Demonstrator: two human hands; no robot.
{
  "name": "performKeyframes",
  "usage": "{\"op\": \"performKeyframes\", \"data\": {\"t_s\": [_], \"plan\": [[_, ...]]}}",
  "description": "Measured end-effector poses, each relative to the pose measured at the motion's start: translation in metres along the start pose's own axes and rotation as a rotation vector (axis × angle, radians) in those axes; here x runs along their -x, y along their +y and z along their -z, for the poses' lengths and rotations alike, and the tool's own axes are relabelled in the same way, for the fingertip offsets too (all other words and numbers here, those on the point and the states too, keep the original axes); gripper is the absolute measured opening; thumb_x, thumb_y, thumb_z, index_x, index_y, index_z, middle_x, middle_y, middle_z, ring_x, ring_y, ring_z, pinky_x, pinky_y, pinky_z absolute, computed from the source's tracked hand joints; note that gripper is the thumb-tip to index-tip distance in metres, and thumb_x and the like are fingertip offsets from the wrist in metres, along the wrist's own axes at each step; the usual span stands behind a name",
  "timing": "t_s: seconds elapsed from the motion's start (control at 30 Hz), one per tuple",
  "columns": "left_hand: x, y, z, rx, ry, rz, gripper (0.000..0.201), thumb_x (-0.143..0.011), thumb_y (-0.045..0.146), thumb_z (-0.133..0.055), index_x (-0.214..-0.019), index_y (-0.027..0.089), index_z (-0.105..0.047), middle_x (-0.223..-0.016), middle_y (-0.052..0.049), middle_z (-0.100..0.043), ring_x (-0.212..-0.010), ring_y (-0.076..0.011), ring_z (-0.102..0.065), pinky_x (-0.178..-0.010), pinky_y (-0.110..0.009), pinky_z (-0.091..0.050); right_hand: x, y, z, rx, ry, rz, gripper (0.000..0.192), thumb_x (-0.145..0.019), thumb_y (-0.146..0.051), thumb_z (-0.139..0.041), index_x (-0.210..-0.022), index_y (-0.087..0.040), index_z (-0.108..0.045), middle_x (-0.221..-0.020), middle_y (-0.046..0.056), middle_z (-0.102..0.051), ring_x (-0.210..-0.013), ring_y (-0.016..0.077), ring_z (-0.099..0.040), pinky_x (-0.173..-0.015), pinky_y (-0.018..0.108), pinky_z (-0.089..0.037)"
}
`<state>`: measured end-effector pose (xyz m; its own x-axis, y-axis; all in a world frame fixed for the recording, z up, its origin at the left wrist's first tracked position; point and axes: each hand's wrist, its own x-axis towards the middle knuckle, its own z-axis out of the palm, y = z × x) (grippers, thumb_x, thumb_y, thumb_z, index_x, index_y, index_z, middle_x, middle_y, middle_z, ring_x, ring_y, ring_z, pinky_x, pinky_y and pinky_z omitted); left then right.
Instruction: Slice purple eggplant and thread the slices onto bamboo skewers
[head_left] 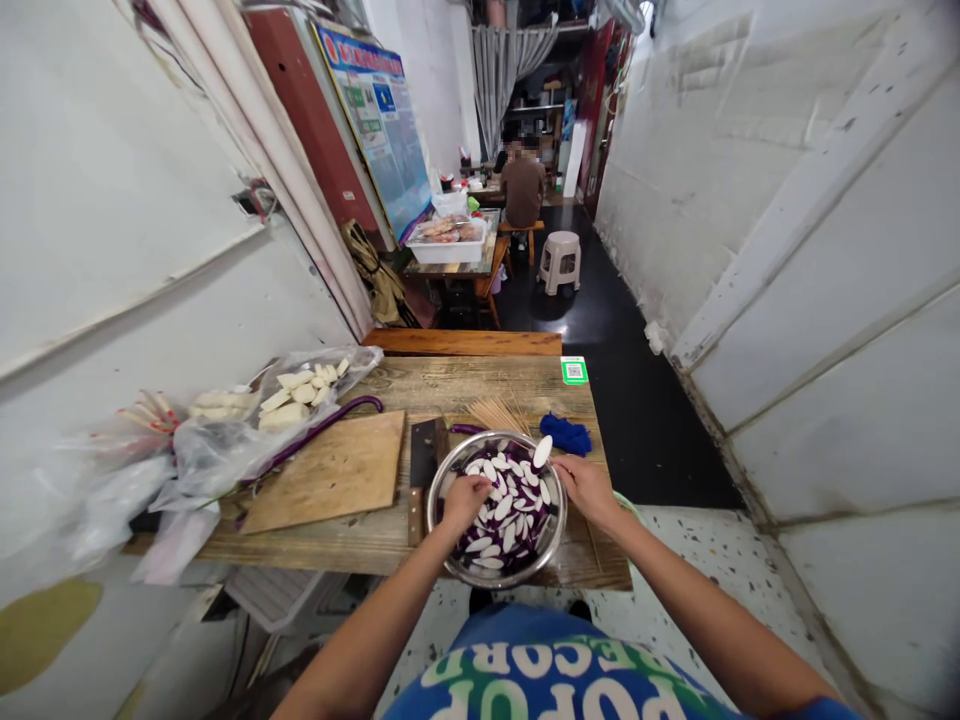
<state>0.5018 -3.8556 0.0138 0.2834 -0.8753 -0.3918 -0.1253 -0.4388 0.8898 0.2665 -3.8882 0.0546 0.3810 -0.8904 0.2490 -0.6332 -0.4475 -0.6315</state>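
Right hand [583,483]: pinches one eggplant slice [542,451] above the steel bowl [450,480], lifted clear for handling; left hand [465,499]: fingers curled among the slices, grip indiscernible; bamboo skewers [499,413] near on table [465,385].

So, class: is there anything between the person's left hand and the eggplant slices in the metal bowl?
Nothing visible. The left hand is already down inside the metal bowl, resting on the eggplant slices. The right hand holds one eggplant slice over the bowl's far rim. The cleaver lies outside the bowl, to its left.
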Motion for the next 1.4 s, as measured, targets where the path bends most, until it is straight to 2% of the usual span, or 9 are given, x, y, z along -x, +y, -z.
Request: {"op": "performKeyframes", "data": {"t_s": [0.1,0.2,0.3,0.4,0.53,0.67,0.97,1.17,1.4], "plan": [[-0.005,-0.025,-0.014,-0.020,-0.032,0.083,0.025,-0.048,0.005,-0.071,-0.041,0.017,-0.050,-0.050,-0.001,-0.054,-0.088,-0.0210,-0.056,-0.074,-0.023,-0.038,0.000,0.009,-0.007,0.025,-0.027,-0.022,0.027,-0.085,-0.025,-0.039,-0.096,-0.021,-0.063,-0.094,0.004,-0.066,-0.085,0.0166,-0.059,-0.074,0.026,-0.043],[-0.004,-0.036,-0.027,0.043,-0.032,0.127,0.026,-0.049,0.000,-0.068,-0.043,0.016,-0.049,-0.049,0.001,-0.051,-0.084,-0.0176,-0.056,-0.072,-0.020,-0.037,0.003,0.011,-0.014,0.045,-0.051,-0.035,0.026,-0.084,-0.024,-0.040,-0.094,-0.021,-0.064,-0.093,0.003,-0.066,-0.083,0.0158,-0.060,-0.073,0.025,-0.042],[-0.004,-0.033,-0.027,0.240,-0.036,0.182,0.017,-0.055,0.004,-0.067,-0.053,0.016,-0.054,-0.051,0.003,-0.052,-0.069,-0.0134,-0.056,-0.067,-0.020,-0.039,0.010,0.010,-0.020,0.055,-0.080,-0.034,0.026,-0.084,-0.023,-0.040,-0.090,-0.022,-0.065,-0.089,0.002,-0.067,-0.081,0.0150,-0.060,-0.072,0.023,-0.043],[-0.005,-0.023,-0.017,0.514,-0.045,0.267,0.012,-0.065,0.016,-0.065,-0.072,0.017,-0.056,-0.060,0.003,-0.056,-0.057,-0.0096,-0.054,-0.063,-0.023,-0.044,0.020,0.005,-0.025,0.060,-0.103,-0.020,0.026,-0.084,-0.023,-0.041,-0.091,-0.023,-0.065,-0.090,0.002,-0.067,-0.082,0.0151,-0.061,-0.073,0.023,-0.043],[-0.004,-0.013,-0.004,0.756,-0.090,0.345,0.011,-0.072,0.015,-0.059,-0.081,0.017,-0.052,-0.070,0.000,-0.060,-0.063,-0.0096,-0.058,-0.067,-0.029,-0.049,0.026,-0.004,-0.031,0.069,-0.115,0.006,0.026,-0.084,-0.022,-0.041,-0.094,-0.024,-0.065,-0.094,0.002,-0.067,-0.085,0.0159,-0.061,-0.074,0.024,-0.043],[-0.002,-0.008,0.000,1.034,-0.140,0.464,0.010,-0.073,0.009,-0.058,-0.079,0.015,-0.053,-0.068,-0.001,-0.061,-0.064,-0.0101,-0.060,-0.065,-0.025,-0.050,0.023,-0.013,-0.037,0.078,-0.119,0.026,0.026,-0.084,-0.021,-0.041,-0.095,-0.025,-0.064,-0.093,0.002,-0.067,-0.085,0.0156,-0.061,-0.075,0.024,-0.043],[-0.002,-0.002,0.002,1.091,-0.114,0.459,0.008,-0.075,0.007,-0.055,-0.081,0.013,-0.055,-0.071,-0.004,-0.063,-0.060,-0.0096,-0.061,-0.055,-0.019,-0.050,0.022,-0.024,-0.034,0.097,-0.126,0.043,0.027,-0.084,-0.019,-0.041,-0.097,-0.024,-0.064,-0.094,0.003,-0.067,-0.085,0.0147,-0.061,-0.075,0.023,-0.044],[0.001,0.002,0.000,1.097,-0.108,0.468,0.008,-0.074,0.008,-0.056,-0.080,0.013,-0.055,-0.070,-0.002,-0.062,-0.060,-0.0096,-0.060,-0.055,-0.020,-0.050,0.024,-0.031,-0.032,0.119,-0.127,0.028,0.027,-0.084,-0.019,-0.040,-0.097,-0.025,-0.063,-0.094,0.002,-0.067,-0.084,0.0154,-0.061,-0.074,0.023,-0.044],[0.004,0.009,0.001,1.133,-0.038,0.472,0.009,-0.076,0.004,-0.052,-0.079,0.012,-0.054,-0.072,-0.004,-0.063,-0.069,-0.0135,-0.063,-0.061,-0.024,-0.054,0.025,-0.035,-0.029,0.134,-0.139,0.006,0.028,-0.084,-0.019,-0.040,-0.099,-0.025,-0.063,-0.095,0.002,-0.066,-0.084,0.0153,-0.061,-0.074,0.022,-0.043]]}}
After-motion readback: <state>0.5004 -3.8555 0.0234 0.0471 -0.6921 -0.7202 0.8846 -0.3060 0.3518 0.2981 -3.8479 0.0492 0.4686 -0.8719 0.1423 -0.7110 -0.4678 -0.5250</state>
